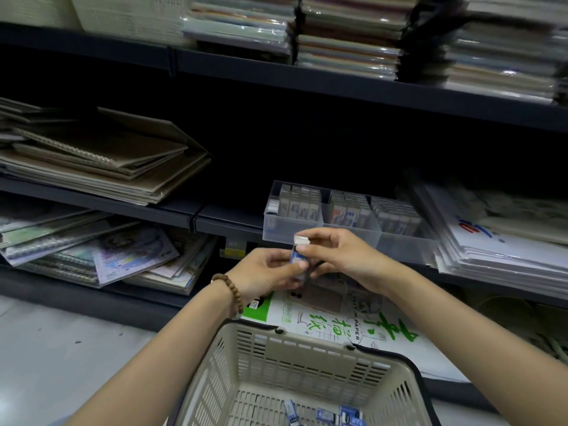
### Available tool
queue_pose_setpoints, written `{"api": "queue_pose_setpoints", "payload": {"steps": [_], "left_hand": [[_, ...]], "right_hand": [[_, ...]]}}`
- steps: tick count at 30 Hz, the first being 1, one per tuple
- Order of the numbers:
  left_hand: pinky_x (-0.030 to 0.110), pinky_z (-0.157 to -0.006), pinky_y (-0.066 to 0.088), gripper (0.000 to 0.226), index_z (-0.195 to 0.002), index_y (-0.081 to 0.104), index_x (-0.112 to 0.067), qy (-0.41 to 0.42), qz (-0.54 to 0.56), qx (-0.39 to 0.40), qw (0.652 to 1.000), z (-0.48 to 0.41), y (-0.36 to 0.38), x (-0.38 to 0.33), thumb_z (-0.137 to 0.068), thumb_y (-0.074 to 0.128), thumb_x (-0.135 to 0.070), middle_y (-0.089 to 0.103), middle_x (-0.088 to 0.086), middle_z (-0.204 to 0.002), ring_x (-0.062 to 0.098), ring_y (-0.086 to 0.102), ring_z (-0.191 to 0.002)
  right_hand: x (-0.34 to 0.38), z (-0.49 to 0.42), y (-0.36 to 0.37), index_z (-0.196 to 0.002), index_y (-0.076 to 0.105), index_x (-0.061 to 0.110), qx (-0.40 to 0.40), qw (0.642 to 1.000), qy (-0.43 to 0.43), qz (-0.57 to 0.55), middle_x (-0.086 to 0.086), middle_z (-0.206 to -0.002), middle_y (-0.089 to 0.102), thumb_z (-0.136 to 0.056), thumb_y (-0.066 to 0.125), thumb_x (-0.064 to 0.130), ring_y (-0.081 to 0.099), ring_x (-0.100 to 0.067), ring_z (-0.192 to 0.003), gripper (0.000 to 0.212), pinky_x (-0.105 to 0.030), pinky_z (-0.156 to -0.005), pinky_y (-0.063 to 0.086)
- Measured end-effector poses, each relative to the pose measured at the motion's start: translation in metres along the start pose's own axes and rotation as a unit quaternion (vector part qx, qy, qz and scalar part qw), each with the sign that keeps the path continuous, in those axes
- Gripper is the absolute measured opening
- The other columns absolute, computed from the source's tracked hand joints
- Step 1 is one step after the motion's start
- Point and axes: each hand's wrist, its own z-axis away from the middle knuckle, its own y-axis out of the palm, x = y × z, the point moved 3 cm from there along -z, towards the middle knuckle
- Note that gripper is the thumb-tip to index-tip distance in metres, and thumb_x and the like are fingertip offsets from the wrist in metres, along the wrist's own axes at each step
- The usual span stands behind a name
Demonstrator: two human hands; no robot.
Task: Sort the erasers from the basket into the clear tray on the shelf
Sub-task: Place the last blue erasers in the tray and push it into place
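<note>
Before the dark metal shelf (215,216) the left hand (270,267) pinches the lower end of a small white eraser in a blue paper sleeve (298,252); the right hand (339,256) pinches its bare top, probably squaring it to match the upright rows; the clear plastic divided tray (289,232) stands just behind, open to reach; more blue-sleeved erasers (338,415) lie in the beige slotted plastic basket (270,348) below; a green-printed sketch paper pad (325,325) lies between the two.

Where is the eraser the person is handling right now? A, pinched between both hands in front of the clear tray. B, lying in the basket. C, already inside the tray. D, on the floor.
A: the left hand and right hand both pinch the eraser just before the clear tray.
</note>
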Motion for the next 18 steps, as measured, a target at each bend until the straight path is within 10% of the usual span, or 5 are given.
{"api": "queue_pose_setpoints", "payload": {"steps": [5,12,18], "left_hand": [[0.016,-0.071,0.053,0.05,-0.102,0.065,-0.013,0.057,0.05,-0.037,0.996,-0.009,-0.019,-0.014,-0.055,0.079,-0.024,0.073,0.004,-0.097,0.013,0.069,-0.09],[0.016,-0.074,0.053,0.044,-0.112,0.065,-0.017,0.12,0.057,-0.106,0.985,-0.022,-0.035,-0.025,-0.069,0.076,-0.023,0.071,0.003,-0.107,0.013,0.068,-0.096],[0.019,-0.093,0.044,0.077,-0.141,0.032,-0.022,0.158,-0.232,-0.217,0.935,-0.028,-0.063,-0.026,-0.076,0.073,-0.032,0.043,-0.01,-0.135,0.01,0.048,-0.12]], "right_hand": [[0.011,-0.021,-0.009,-0.115,0.061,0.001,-0.017,0.997,-0.003,-0.076,-0.01,-0.094,0.07,-0.089,0.061,0.016,0.068,-0.009,-0.075,0.03,-0.021,-0.077,0.057],[0.027,-0.058,-0.015,-0.112,0.06,0.008,0.006,1.0,-0.028,-0.01,-0.01,-0.103,0.07,-0.092,0.057,0.024,0.067,-0.015,-0.088,0.026,-0.022,-0.079,0.056],[0.029,-0.104,-0.022,-0.096,0.065,0.016,-0.022,0.999,-0.034,0.023,-0.001,-0.088,0.069,-0.094,0.053,0.022,0.065,-0.007,-0.074,0.014,-0.02,-0.072,0.055]]}}
